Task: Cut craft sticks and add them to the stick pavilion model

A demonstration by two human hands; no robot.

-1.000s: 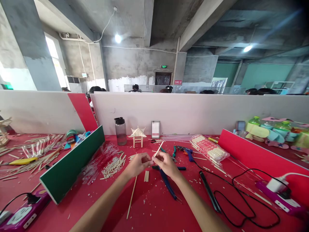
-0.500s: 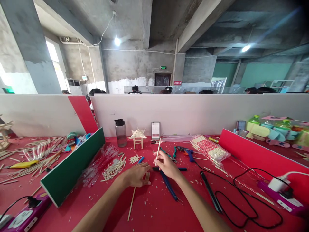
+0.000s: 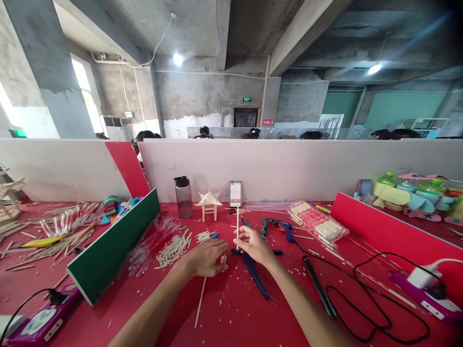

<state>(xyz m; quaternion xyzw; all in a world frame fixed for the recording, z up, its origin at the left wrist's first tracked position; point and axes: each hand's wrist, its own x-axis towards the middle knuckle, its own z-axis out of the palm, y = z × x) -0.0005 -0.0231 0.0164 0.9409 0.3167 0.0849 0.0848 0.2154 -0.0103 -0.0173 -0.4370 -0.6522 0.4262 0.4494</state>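
My right hand (image 3: 252, 246) is closed in a pinch on the lower part of a thin wooden stick (image 3: 238, 224), which stands upright. To its left, my left hand (image 3: 211, 257) hovers low over the table with thumb and fingers apart. Several short stick pieces (image 3: 223, 259) show in the gap beside its thumb; whether it touches them is hidden. A longer stick (image 3: 200, 302) lies below the left hand. Dark-blue-handled pliers (image 3: 255, 275) lie under and beside my right hand. A small pavilion model (image 3: 209, 206) built of sticks stands farther back.
A dark water bottle (image 3: 184, 198) and a phone (image 3: 236, 193) stand at the back. Cut sticks (image 3: 175, 250) are piled left. A glue gun (image 3: 285, 229), green-handled pliers (image 3: 264, 226), packed sticks (image 3: 316, 221) and a black cable (image 3: 383, 308) lie right. Green (image 3: 115, 246) and red (image 3: 390, 226) boards flank the space.
The stick in my right hand has turned from leaning to nearly vertical. My left thumb has shifted slightly by the short pieces. The whole view has moved a little.
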